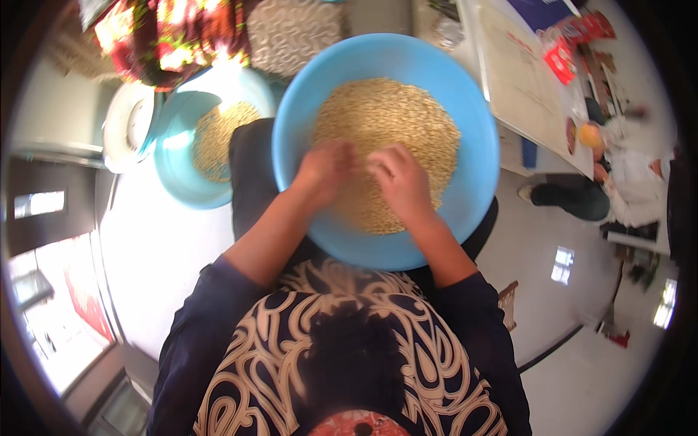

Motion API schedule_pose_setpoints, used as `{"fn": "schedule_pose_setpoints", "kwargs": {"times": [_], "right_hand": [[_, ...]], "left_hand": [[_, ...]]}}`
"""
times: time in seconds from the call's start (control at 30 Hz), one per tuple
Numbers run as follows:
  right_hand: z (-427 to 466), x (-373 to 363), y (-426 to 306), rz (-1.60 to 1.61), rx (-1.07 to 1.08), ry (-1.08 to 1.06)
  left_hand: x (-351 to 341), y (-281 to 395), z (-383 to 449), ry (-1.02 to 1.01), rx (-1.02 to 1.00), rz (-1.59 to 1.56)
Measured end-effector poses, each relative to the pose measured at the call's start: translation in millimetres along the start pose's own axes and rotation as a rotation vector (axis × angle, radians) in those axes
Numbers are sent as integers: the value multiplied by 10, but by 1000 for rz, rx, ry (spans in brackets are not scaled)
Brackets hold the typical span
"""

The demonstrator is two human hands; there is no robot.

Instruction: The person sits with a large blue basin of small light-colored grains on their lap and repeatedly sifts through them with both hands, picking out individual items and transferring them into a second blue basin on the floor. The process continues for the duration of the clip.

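A wide blue plastic basin (473, 125) rests on my lap, holding a broad layer of pale yellow grain or seeds (392, 109). Over the left part of the grain is my left hand (330, 166), blurred, its fingers hard to make out. My right hand (401, 180) is just to the right of it, fingers curled with the tips drawn together. Whether either hand pinches any grains cannot be made out. Both hands are inside the basin's rim, close to each other but apart.
A second, turquoise basin (177, 120) with similar grain (223, 139) stands on the floor to the left, beside a white basin (131, 122). At right is a pale table (531, 82) with red packets (561, 57). Another person (627, 185) sits beyond it.
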State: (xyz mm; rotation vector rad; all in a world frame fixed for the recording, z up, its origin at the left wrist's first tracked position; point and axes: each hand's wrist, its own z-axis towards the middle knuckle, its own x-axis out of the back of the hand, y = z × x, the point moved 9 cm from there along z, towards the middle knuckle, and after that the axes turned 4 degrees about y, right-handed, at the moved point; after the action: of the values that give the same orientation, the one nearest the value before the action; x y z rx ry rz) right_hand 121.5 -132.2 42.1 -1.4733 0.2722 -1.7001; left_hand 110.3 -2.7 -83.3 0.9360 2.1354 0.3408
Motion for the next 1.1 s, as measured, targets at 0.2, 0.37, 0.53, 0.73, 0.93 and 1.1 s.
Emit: {"fn": "schedule_pose_setpoints", "kwargs": {"times": [0.2, 0.37, 0.53, 0.73, 0.93, 1.1], "right_hand": [[142, 143, -34, 145, 20, 130], [-198, -389, -21, -184, 334, -293], [-391, -748, -111, -92, 461, -336], [-243, -620, 93, -292, 366, -289], [-184, -410, 90, -255, 391, -178], [-160, -403, 72, -260, 361, -177]], "left_hand": [[-127, -86, -31, -108, 86, 40], [-216, 2, -80, -156, 29, -30], [-358, 160, -201, -239, -26, -132], [-239, 938, -414, -414, -173, -372], [1031, 2024, -326, -105, -500, -437], [1909, 2481, -64, 231, -618, -457]]}}
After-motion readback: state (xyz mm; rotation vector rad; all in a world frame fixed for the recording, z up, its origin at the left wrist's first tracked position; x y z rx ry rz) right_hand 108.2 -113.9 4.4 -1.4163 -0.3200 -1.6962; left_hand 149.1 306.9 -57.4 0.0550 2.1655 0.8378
